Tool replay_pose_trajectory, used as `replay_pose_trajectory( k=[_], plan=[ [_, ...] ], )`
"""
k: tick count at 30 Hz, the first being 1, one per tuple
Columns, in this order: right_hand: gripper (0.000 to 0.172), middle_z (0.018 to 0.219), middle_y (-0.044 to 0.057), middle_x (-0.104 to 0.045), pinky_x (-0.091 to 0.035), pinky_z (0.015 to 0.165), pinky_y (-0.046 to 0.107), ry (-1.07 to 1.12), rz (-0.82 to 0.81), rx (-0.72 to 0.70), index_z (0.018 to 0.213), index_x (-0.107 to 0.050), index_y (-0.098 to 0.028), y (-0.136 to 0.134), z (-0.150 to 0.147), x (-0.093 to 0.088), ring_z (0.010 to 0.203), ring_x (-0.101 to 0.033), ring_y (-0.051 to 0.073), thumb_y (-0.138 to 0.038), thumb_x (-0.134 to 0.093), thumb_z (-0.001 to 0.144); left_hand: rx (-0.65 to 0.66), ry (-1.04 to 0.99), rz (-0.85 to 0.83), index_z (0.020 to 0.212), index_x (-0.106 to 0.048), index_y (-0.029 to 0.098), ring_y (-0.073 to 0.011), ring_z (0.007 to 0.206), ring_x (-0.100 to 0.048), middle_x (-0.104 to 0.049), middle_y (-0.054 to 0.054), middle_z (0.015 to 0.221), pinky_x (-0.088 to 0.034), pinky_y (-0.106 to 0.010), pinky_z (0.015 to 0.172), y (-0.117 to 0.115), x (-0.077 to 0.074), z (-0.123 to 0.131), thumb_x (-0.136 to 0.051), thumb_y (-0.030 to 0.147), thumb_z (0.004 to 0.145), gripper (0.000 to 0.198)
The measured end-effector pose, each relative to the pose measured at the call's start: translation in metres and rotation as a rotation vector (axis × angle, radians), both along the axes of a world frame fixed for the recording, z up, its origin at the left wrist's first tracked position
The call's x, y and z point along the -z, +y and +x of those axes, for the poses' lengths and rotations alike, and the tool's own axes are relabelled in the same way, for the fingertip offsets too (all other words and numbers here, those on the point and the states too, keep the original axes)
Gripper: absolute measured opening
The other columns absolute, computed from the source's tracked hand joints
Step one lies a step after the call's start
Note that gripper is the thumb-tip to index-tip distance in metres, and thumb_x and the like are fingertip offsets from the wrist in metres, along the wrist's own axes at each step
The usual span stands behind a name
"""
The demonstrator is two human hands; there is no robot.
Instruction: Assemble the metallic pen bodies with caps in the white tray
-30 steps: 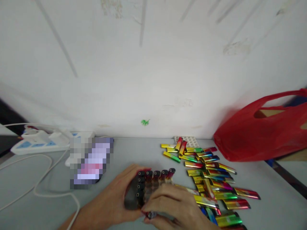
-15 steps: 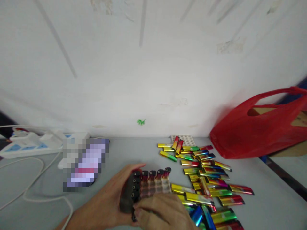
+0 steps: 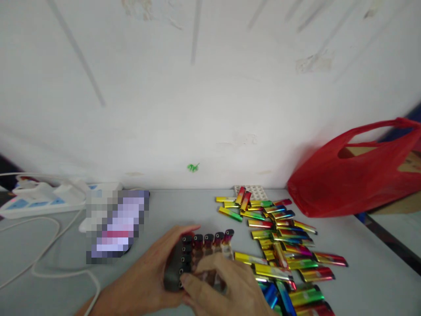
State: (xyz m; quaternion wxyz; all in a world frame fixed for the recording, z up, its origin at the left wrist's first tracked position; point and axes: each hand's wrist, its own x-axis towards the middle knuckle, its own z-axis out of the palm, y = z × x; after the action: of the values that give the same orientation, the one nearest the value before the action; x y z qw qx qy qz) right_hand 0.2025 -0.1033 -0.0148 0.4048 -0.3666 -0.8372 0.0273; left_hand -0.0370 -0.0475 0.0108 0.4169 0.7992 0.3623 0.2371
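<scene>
My left hand [image 3: 149, 274] is wrapped round the dark side of a small box with a pale cell tray [image 3: 226, 251] in it. Black-topped lighters [image 3: 208, 238] stand upright along the tray's back row and left side; the one at the back right leans. Over the front of the box, my right hand [image 3: 226, 285] is closed, its fingertips on a lighter [image 3: 181, 283] at the front left corner. That hand hides the front cells. Just right of it lie many loose shiny lighters [image 3: 272, 272] in gold, red, green and blue.
A second white cell tray [image 3: 259, 192] lies by the wall behind the loose lighters. At right stands a red plastic bag [image 3: 342, 184]. On the left are a blurred-out phone [image 3: 123, 219], a white power strip [image 3: 42, 204] and a white cable [image 3: 62, 275].
My right hand has shifted slightly, its fingers now bent higher over the tray. The lighter at the front left corner sits lower and more in line with its row. My left hand stays put.
</scene>
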Motion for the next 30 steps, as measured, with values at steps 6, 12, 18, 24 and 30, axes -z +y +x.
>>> replay_pose_trajectory(
  k=[6, 12, 18, 24, 30],
  plan=[
    [0.027, 0.081, -0.001, -0.073, -0.053, 0.051, 0.028, 0.029, 0.168, 0.001, 0.12, -0.072, -0.023, 0.003, 0.001, -0.041, 0.059, -0.068, 0.015, -0.012, -0.066, 0.096, -0.011, 0.0, 0.01, 0.162, -0.04, 0.041, -0.0364, 0.146, -0.059, -0.053, -0.006, 0.166, -0.05, -0.049, 0.125, -0.001, 0.0, 0.001, -0.094, 0.022, 0.078, 0.102],
    [0.024, 0.094, 0.003, -0.077, -0.055, 0.071, 0.034, 0.195, 0.1, 0.271, 0.124, -0.069, -0.025, 0.005, 0.023, -0.058, 0.081, -0.072, 0.021, -0.015, -0.059, 0.105, -0.042, 0.041, 0.018, 0.161, -0.044, 0.041, -0.0395, 0.145, -0.06, -0.057, -0.005, 0.162, -0.047, -0.054, 0.127, -0.001, -0.001, 0.001, -0.096, 0.018, 0.07, 0.107],
    [0.028, 0.125, 0.016, -0.074, -0.052, 0.099, 0.053, -0.043, -0.039, 0.623, 0.127, -0.071, -0.017, 0.044, 0.059, -0.05, 0.114, -0.064, 0.035, -0.014, -0.052, 0.107, -0.037, 0.055, 0.0, 0.161, -0.04, 0.044, -0.0365, 0.147, -0.058, -0.054, -0.004, 0.163, -0.046, -0.053, 0.128, -0.002, -0.001, 0.001, -0.093, 0.015, 0.071, 0.109],
    [0.055, 0.166, 0.022, -0.056, -0.044, 0.108, 0.061, -0.456, -0.173, 0.775, 0.159, -0.055, -0.01, 0.062, 0.08, -0.016, 0.143, -0.054, 0.043, -0.007, -0.043, 0.105, -0.041, 0.072, -0.008, 0.161, -0.04, 0.04, -0.0388, 0.149, -0.056, -0.055, -0.005, 0.163, -0.044, -0.055, 0.129, -0.002, -0.004, 0.002, -0.094, 0.019, 0.072, 0.106],
    [0.05, 0.161, 0.02, -0.063, -0.035, 0.113, 0.059, -0.539, -0.163, 0.654, 0.155, -0.06, -0.014, 0.062, 0.083, -0.013, 0.143, -0.059, 0.038, -0.007, -0.047, 0.107, -0.066, 0.057, -0.01, 0.161, -0.042, 0.038, -0.039, 0.147, -0.058, -0.057, -0.007, 0.162, -0.046, -0.055, 0.128, -0.002, -0.006, 0.003, -0.095, 0.02, 0.071, 0.106]
  ],
)
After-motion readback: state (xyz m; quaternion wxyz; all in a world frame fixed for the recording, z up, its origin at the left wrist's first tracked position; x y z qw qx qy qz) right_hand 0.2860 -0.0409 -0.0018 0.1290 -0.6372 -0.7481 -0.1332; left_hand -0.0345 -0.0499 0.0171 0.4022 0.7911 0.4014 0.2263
